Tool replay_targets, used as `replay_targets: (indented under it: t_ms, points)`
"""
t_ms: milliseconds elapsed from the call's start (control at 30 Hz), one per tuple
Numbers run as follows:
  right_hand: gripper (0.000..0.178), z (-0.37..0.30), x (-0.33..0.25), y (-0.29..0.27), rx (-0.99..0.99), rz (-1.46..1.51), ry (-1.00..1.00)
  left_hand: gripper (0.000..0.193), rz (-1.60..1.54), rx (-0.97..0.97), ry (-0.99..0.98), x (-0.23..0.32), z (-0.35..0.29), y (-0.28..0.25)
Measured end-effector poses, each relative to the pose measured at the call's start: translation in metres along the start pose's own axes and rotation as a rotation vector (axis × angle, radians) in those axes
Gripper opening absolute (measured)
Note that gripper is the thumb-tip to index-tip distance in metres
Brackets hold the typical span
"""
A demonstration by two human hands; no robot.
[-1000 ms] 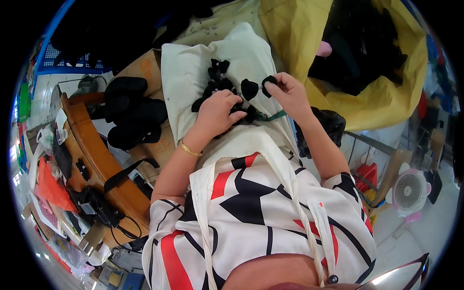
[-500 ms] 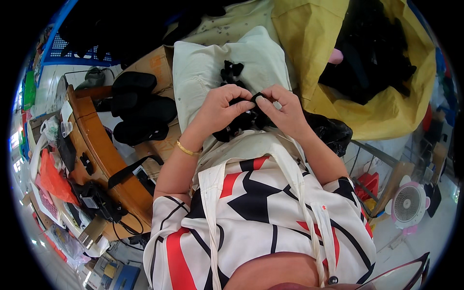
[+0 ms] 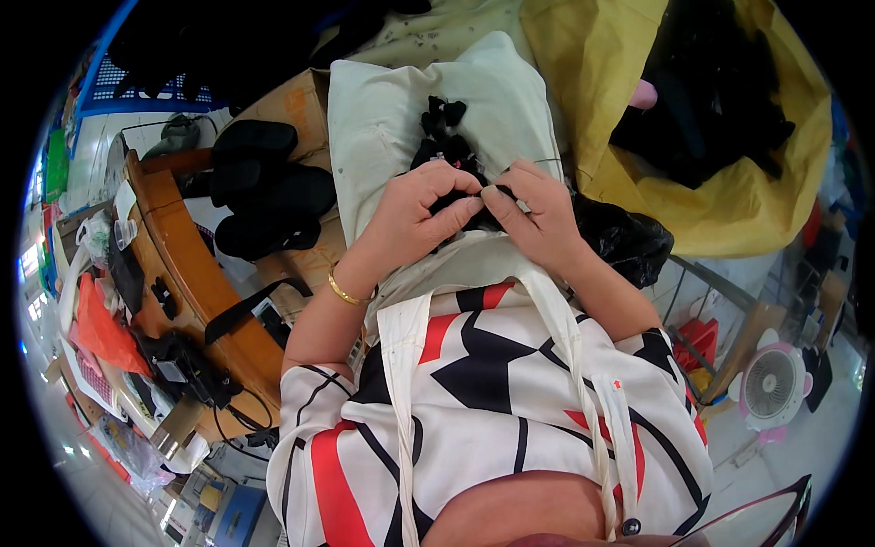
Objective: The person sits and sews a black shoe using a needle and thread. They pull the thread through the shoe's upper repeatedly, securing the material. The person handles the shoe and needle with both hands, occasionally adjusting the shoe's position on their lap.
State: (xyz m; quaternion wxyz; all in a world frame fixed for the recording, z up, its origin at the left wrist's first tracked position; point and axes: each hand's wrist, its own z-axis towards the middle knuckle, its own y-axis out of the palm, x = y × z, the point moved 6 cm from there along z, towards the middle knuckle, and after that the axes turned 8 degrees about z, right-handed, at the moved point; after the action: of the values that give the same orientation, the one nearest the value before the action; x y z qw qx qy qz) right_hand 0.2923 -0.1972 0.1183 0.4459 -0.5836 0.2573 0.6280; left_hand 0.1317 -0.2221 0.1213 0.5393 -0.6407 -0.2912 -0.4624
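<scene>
Between the two hands, on a pale cloth (image 3: 383,137) spread over the person's lap, lay a small black fabric piece (image 3: 458,202), pinched from both sides. The left hand (image 3: 415,219) had its fingers curled together on the piece's left edge; the right hand (image 3: 538,214) had thumb and forefinger closed on its right end, where something thin and pale, perhaps a thread or a small tool, showed at the fingertips, though the view was too small to be sure. A second earlier the hands had been apart, the left flat on the pile and the right lifted with one piece; by this moment they had met over a single piece, which suggested close work on it was under way rather than sorting. More black pieces (image 3: 445,128) sat in a loose heap just beyond the hands on the same cloth. A gold bangle (image 3: 344,294) circled the left wrist. To the right lay a yellow sack (image 3: 729,210) holding dark goods, and a black plastic bag (image 3: 624,242) near the right forearm. Dark slippers (image 3: 264,187) rested at the left, beside a wooden table edge (image 3: 196,283). Most of the held piece was hidden under the fingers.
</scene>
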Motion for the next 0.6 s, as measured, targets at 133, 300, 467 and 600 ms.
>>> replay_targets:
  t_ms: [133,300,467,600]
  points:
    - [0.012,-0.006,-0.013,0.003,0.184,0.015,-0.014,0.012,-0.139,0.105,-0.057,-0.001,-0.011,0.005]
    - [0.011,-0.015,-0.01,0.007,0.301,0.084,-0.042,0.009,-0.533,0.154,-0.265,-0.001,-0.023,0.021]
    - [0.013,-0.02,0.016,0.012,0.249,0.243,0.21,0.011,-0.75,0.203,-0.406,-0.031,-0.035,0.039]
    - [0.019,-0.015,0.021,0.019,0.047,0.283,0.388,0.016,-0.769,0.193,-0.449,-0.042,-0.03,0.03]
